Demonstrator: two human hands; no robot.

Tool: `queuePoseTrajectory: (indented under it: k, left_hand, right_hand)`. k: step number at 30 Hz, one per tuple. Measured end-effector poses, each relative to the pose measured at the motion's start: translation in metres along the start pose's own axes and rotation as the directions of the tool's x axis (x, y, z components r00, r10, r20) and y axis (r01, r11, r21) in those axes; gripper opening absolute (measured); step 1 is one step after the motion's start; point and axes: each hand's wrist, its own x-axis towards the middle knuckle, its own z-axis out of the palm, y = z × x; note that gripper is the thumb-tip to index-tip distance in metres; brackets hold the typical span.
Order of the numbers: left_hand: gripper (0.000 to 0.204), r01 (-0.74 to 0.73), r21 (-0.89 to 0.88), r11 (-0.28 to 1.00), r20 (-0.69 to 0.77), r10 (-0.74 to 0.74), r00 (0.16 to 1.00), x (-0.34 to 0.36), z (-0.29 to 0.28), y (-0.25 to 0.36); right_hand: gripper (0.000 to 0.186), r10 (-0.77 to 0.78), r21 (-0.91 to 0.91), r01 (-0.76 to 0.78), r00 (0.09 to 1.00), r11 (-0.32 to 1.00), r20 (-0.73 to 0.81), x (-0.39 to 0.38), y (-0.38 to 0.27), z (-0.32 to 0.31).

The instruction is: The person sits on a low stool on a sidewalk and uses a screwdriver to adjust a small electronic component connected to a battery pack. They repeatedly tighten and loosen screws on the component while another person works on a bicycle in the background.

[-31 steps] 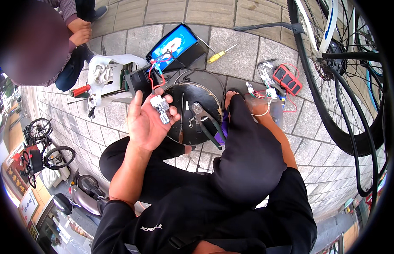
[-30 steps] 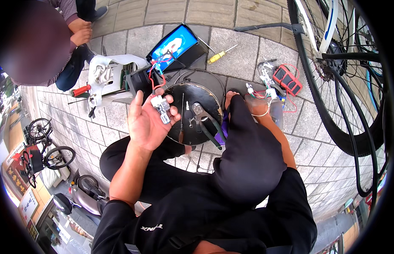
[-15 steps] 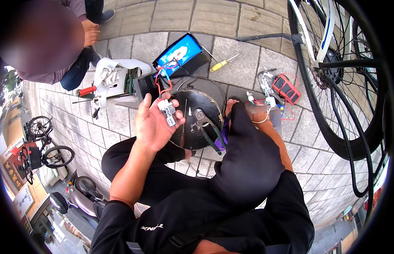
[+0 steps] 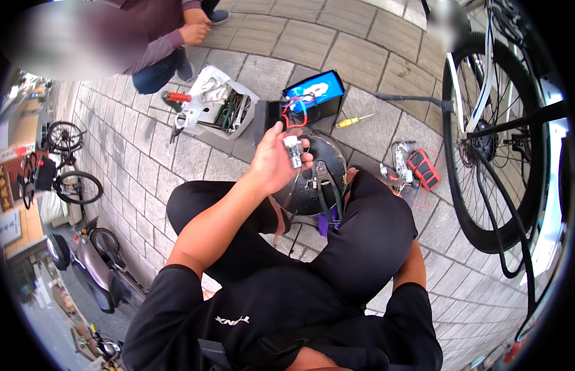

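Note:
My left hand (image 4: 274, 162) is palm up, its fingers curled around a small silver cylindrical part (image 4: 293, 151) with a white end. Below it stands a black round surface (image 4: 289, 201), chipped along its rim. Dark-handled pliers (image 4: 323, 196) and several small metal pieces lie on that surface. On the right, my right forearm (image 4: 412, 267) reaches behind my bent knee. The knee mostly hides my right hand, and its fingers do not show clearly. Nearest to it on the paving is a bundle of wires and white connectors (image 4: 400, 162), beside a red-and-black meter (image 4: 424, 170).
Beyond my left hand are a white bin of tools (image 4: 243, 125) and a black box with a blue top (image 4: 324, 88). A yellow screwdriver (image 4: 348, 122) lies on the paving. A bicycle wheel (image 4: 455, 185) stands at right. Another person (image 4: 161, 46) is at the far left.
The view has shifted, so the things on the ground appear farther right or higher. My left hand still holds the silver part. My right wrist, visible earlier, is now mostly behind the knee.

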Motion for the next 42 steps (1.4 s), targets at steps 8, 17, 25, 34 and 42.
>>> queuePoseTrajectory:
  k: [8,17,25,34,42]
  left_hand:
    - [0.049,-0.045,-0.007,0.999,0.074,0.046,0.996,0.006,-0.014,-0.004]
    - [0.044,-0.082,0.034,0.996,0.093,0.078,0.993,0.011,-0.019,-0.006]
    - [0.029,-0.143,-0.016,0.99,0.11,0.144,0.983,0.023,-0.02,-0.01]
    - [0.033,-0.077,-0.025,0.997,0.073,0.078,0.994,-0.001,-0.007,0.01]
    - [0.033,-0.025,-0.125,0.992,0.02,0.027,0.999,0.003,0.005,-0.007]
  right_hand:
    - [0.026,0.206,0.099,-0.206,0.978,0.974,0.01,-0.08,-0.018,-0.006]
    - [0.027,0.62,0.861,-0.283,0.783,0.423,-0.047,-0.169,-0.041,0.006]
    - [0.031,0.619,0.705,-0.169,0.644,0.689,-0.45,-0.208,-0.088,-0.112]
    - [0.039,0.572,0.905,0.268,0.706,0.33,-0.418,-0.148,-0.216,-0.27]
    - [0.029,0.164,0.934,0.115,0.97,0.338,-0.179,-0.023,-0.291,-0.256]
